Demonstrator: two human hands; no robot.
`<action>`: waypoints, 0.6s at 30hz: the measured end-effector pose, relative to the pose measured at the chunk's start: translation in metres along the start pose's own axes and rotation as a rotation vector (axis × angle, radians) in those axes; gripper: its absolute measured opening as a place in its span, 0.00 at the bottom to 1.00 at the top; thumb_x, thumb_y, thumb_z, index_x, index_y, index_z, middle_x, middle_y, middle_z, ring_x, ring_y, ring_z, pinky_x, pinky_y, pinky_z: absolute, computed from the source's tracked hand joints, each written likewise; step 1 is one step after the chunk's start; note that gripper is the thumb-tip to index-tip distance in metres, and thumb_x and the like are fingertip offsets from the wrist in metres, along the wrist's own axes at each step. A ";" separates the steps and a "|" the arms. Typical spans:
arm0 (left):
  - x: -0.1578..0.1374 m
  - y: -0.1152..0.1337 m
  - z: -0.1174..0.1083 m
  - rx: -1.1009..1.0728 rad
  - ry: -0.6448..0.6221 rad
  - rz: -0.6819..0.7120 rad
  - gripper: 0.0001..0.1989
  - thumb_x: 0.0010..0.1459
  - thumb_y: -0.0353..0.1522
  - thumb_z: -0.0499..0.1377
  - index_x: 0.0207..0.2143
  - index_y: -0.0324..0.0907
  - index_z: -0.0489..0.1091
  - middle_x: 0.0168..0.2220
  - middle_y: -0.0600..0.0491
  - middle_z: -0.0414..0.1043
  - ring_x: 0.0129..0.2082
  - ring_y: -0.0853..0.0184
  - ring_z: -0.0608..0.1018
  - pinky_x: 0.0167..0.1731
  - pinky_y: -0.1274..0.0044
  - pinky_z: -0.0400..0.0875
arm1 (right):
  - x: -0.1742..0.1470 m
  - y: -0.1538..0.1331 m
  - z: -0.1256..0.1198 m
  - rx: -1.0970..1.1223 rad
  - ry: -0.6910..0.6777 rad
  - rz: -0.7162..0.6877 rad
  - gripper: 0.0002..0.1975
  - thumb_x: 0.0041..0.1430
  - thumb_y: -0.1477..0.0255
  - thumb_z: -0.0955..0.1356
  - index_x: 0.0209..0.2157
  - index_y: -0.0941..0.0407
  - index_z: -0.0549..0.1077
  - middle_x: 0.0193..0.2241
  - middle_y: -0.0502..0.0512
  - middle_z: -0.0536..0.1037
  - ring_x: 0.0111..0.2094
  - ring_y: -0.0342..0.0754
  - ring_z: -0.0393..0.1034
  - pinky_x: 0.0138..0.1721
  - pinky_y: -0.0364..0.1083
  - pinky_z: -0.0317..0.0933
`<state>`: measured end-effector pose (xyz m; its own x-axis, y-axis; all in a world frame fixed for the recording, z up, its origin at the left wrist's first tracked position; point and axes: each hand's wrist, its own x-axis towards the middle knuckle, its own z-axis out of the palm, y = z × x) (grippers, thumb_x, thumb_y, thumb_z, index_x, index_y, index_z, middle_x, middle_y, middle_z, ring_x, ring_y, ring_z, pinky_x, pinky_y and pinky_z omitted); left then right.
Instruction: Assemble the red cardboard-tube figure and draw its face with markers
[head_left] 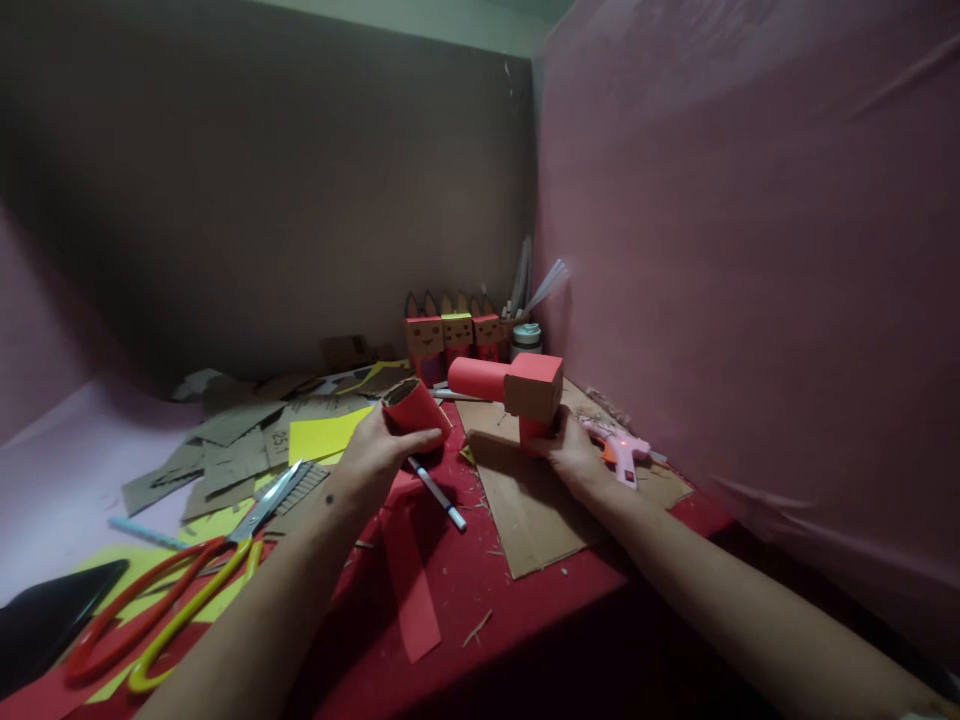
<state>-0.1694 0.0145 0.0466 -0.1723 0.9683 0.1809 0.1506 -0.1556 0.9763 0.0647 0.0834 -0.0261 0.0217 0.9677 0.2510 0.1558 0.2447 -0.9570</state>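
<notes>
Grip: left hand (382, 445) closes round a short red-covered tube with a brown cardboard lining (424, 415), thumb across its near side. Right hand (574, 455) wraps a red lower piece (534, 435) directly under a red-topped box with brown cardboard sides (534, 396). The two grips are apart, roughly level.

Risks (judgement): too firm a left squeeze could flatten the tube, since its wall looks thin and its mouth is open. The box sits above the right-hand grip, so a knock or a twist of the wrist could strain its seat on the lower piece; whether that seat is glued, I cannot tell. A smooth red cylinder (478, 379) runs from the box towards the left hand and could be bumped if the hands close up. Just right of the right hand lies a pink glue gun with an orange trigger (628, 447); a small orange spot shows on its body. If hot, it could burn a straying wrist.

Appearance: tube tilted, open end up and left of the left grip, rim rough and brown, outside plain red. Box upright, edges fairly crisp, brown side facing the camera. Cylinder nearly level; its join to the box is unclear.
</notes>
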 end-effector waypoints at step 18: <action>0.005 0.007 -0.014 0.006 0.161 0.077 0.18 0.31 0.36 0.73 0.26 0.39 0.74 0.24 0.53 0.75 0.25 0.65 0.74 0.26 0.75 0.69 | 0.001 -0.003 0.001 -0.028 0.003 -0.021 0.21 0.35 0.75 0.70 0.37 0.54 0.67 0.39 0.56 0.78 0.41 0.56 0.71 0.43 0.52 0.64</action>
<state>-0.1828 0.0158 0.0560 -0.3133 0.9098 0.2724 0.1755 -0.2264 0.9581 0.0629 0.0839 -0.0234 0.0214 0.9623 0.2712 0.1839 0.2628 -0.9472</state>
